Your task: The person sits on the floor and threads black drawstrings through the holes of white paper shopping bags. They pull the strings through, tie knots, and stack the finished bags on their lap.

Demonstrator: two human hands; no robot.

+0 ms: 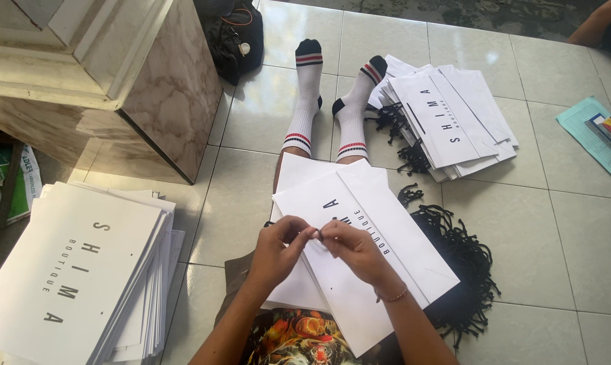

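A flat white paper bag with dark lettering lies across my lap, over another white bag. My left hand and my right hand meet over its near edge, fingertips pinched together on a thin black cord at the bag. A heap of black cords lies on the floor just right of the bag. My legs in white striped socks stretch out ahead.
A stack of flat white bags sits at my left, another stack with cords at the far right. A marble pillar base stands left, a black backpack behind it. Turquoise papers lie far right.
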